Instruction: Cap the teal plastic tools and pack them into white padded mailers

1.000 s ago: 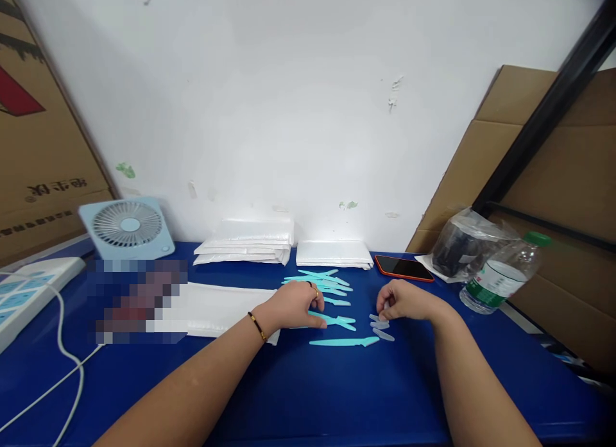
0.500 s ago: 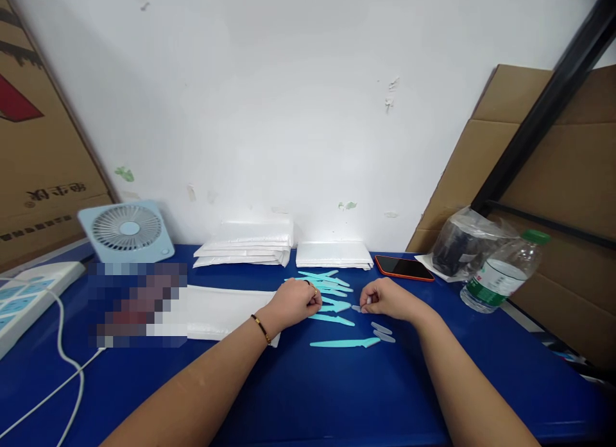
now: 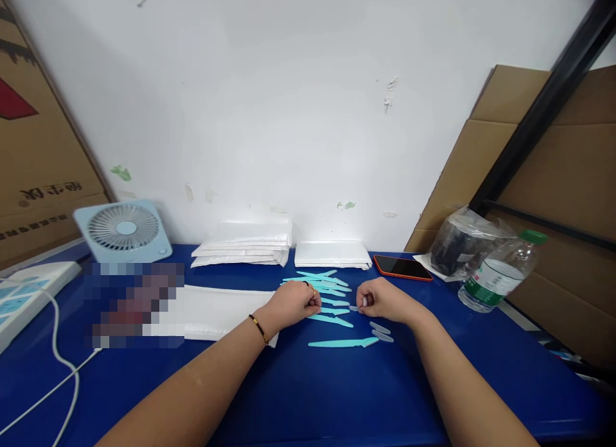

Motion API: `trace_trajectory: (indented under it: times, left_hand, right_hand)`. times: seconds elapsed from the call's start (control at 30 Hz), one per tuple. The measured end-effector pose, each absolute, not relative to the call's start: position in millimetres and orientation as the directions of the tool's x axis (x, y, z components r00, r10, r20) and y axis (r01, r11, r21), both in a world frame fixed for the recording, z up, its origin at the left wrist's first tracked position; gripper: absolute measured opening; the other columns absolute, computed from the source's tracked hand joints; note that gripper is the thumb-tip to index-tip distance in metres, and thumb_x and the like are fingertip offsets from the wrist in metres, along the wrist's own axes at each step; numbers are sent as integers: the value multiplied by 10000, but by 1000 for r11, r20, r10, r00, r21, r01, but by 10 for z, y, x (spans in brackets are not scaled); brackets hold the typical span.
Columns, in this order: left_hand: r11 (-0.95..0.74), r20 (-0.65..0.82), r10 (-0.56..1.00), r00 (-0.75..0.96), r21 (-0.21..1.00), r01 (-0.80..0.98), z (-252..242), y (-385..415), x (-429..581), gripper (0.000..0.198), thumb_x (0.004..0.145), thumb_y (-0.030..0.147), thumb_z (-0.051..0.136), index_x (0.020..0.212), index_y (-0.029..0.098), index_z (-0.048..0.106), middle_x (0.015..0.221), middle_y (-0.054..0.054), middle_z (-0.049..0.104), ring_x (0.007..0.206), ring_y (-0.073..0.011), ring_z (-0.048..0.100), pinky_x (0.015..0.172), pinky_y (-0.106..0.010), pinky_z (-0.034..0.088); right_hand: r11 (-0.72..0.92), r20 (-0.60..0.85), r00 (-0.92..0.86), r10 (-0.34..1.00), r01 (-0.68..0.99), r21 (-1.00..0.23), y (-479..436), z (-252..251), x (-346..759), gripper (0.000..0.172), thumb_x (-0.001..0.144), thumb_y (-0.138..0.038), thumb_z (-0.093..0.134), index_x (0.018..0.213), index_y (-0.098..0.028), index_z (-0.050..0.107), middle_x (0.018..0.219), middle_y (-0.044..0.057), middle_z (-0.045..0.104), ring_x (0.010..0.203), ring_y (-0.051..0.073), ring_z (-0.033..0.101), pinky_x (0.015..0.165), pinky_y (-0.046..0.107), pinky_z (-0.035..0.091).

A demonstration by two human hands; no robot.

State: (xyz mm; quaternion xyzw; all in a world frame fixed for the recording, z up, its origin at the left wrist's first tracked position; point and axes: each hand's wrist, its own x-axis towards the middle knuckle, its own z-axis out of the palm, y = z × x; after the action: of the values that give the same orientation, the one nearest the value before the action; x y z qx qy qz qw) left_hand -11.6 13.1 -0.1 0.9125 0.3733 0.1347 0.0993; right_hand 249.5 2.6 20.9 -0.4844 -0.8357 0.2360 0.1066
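Note:
Several turquoise plastic razors lie in a loose pile on the blue table. My left hand is closed and grips one turquoise razor by its handle. My right hand is closed in a pinch on a small clear cap, held at the razor's tip. Two more clear caps lie just right of my right hand. A single turquoise razor lies apart, nearer to me.
White padded envelopes are stacked by the wall, one lies flat by my left wrist. A small fan, a phone, a bagged dark object, a water bottle, and cardboard boxes surround the table.
My right hand picked a clear cap from the small group and moved left to the tip of the razor in my left hand. The left hand barely shifted.

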Motion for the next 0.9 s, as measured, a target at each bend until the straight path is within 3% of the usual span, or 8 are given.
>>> trace_trajectory:
  times: [0.3, 0.63, 0.8, 0.9]
  left_hand:
    - [-763, 201, 644, 739, 89, 640, 48, 118, -122, 172, 732, 149, 473, 582, 185, 550, 608, 5, 583, 563, -117, 504, 511, -230, 288]
    - [-751, 224, 656, 721, 105, 651, 39, 113, -98, 209, 803, 216, 460, 622, 183, 559, 639, 1, 586, 605, -119, 524, 509, -231, 283]
    - [-721, 240, 688, 685, 116, 683, 42, 120, -65, 195, 854, 281, 468, 792, 206, 637, 806, -24, 637, 779, -156, 570, 646, -243, 368]
    - [-713, 277, 697, 661, 171, 680, 71, 114, -90, 173, 833, 325, 518, 897, 227, 645, 897, -25, 639, 863, -169, 564, 729, -259, 383]
  right_hand:
    - [586, 75, -602, 795, 730, -352, 21, 196, 2420, 109, 649, -106, 542, 611, -160, 630, 669, 9, 625, 563, 102, 543, 531, 185, 378]
    - [634, 126, -630, 766, 709, -310, 11, 150, 2224, 171, 651, -67, 517, 664, -165, 656, 691, 21, 634, 590, 114, 552, 551, 189, 383]
    - [560, 113, -569, 815, 720, -411, 23, 183, 2260, 176, 713, -134, 522, 754, -176, 687, 740, 25, 668, 636, 124, 585, 585, 201, 412]
    - [438, -12, -508, 862, 755, -489, 15, 255, 2501, 146, 703, -219, 573, 768, -173, 695, 688, 16, 669, 613, 132, 584, 557, 206, 414]
